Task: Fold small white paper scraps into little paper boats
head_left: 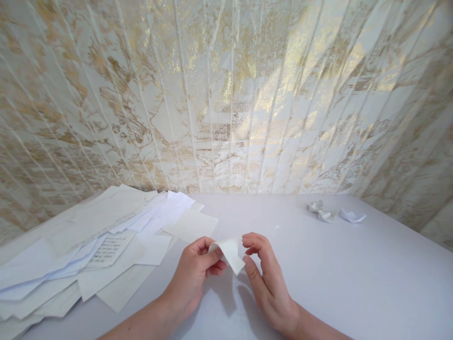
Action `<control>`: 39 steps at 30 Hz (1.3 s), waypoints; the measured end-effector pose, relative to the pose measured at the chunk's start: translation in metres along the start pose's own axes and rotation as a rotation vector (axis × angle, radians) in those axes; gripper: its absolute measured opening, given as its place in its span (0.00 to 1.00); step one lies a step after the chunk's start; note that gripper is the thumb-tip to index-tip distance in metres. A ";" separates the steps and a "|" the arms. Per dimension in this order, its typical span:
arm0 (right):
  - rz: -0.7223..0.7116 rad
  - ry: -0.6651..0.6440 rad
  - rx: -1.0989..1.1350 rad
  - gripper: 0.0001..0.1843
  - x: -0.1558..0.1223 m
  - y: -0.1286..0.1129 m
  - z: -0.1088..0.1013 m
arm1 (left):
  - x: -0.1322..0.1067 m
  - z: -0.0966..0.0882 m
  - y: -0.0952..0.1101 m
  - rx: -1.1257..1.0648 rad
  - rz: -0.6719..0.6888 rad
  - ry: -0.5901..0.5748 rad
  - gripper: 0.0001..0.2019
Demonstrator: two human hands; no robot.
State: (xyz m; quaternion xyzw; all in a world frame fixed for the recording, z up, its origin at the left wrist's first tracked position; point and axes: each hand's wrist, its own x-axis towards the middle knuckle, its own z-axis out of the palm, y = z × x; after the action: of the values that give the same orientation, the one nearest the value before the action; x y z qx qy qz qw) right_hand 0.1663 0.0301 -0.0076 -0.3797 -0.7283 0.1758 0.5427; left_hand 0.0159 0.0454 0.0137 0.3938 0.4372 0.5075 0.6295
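Above the white table (354,283), my left hand (193,276) pinches a small folded piece of white paper (230,252) between thumb and fingers. My right hand (267,281) touches the paper's right side, thumb and forefinger curled close to its edge. The paper hangs down to a point between the two hands.
A loose heap of white sheets (88,250), some printed, covers the table's left side. A crumpled paper bit (320,211) and a small folded paper shape (352,216) lie at the far right. A gold-and-white patterned wall (226,94) stands behind the table.
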 end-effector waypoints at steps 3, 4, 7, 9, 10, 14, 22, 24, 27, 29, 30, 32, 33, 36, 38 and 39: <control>-0.047 -0.058 -0.047 0.15 -0.002 0.001 0.001 | -0.003 0.004 -0.003 -0.091 -0.089 0.003 0.12; -0.061 -0.083 -0.071 0.17 -0.003 0.001 0.001 | -0.004 0.005 -0.004 -0.119 -0.113 0.001 0.11; -0.102 -0.143 -0.146 0.21 -0.005 -0.002 -0.001 | -0.009 0.010 -0.005 -0.176 -0.168 -0.015 0.06; -0.123 -0.171 -0.180 0.22 -0.005 -0.004 -0.001 | -0.012 0.013 -0.006 -0.166 -0.182 -0.047 0.05; -0.132 -0.184 -0.187 0.21 -0.004 -0.005 -0.002 | -0.014 0.014 -0.006 -0.142 -0.184 -0.073 0.06; -0.192 -0.194 -0.173 0.23 -0.002 -0.004 -0.003 | -0.015 0.013 -0.008 0.090 -0.187 -0.184 0.06; -0.161 -0.240 -0.316 0.20 0.002 -0.001 -0.005 | -0.012 -0.006 0.002 0.591 0.382 -0.202 0.19; -0.161 -0.246 -0.321 0.19 0.002 -0.001 -0.004 | -0.011 -0.009 0.005 0.588 0.407 -0.276 0.14; -0.147 -0.240 -0.315 0.16 0.001 0.002 -0.003 | -0.008 -0.011 0.006 0.583 0.364 -0.290 0.06; -0.132 -0.233 -0.316 0.12 0.000 0.003 -0.002 | -0.006 -0.010 0.004 0.566 0.346 -0.290 0.04; -0.131 -0.228 -0.320 0.10 -0.001 0.004 -0.001 | -0.006 -0.010 0.003 0.553 0.336 -0.292 0.04; -0.145 -0.224 -0.335 0.09 -0.002 0.005 0.000 | -0.005 -0.010 0.001 0.529 0.301 -0.290 0.05; -0.155 -0.222 -0.346 0.08 -0.002 0.005 0.000 | -0.005 -0.010 0.000 0.520 0.277 -0.289 0.05; -0.189 -0.216 -0.380 0.09 -0.002 0.004 0.000 | -0.005 -0.009 -0.001 0.479 0.179 -0.296 0.09; -0.213 -0.206 -0.397 0.10 -0.002 0.002 0.000 | -0.005 -0.008 -0.001 0.430 0.111 -0.307 0.13; -0.223 -0.198 -0.405 0.11 -0.002 0.001 0.000 | -0.005 -0.007 -0.001 0.406 0.085 -0.315 0.15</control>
State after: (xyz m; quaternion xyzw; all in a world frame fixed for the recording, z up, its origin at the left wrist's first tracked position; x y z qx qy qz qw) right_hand 0.1676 0.0291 -0.0100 -0.3788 -0.8358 0.0018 0.3975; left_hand 0.0087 0.0403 0.0117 0.6042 0.4097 0.3678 0.5760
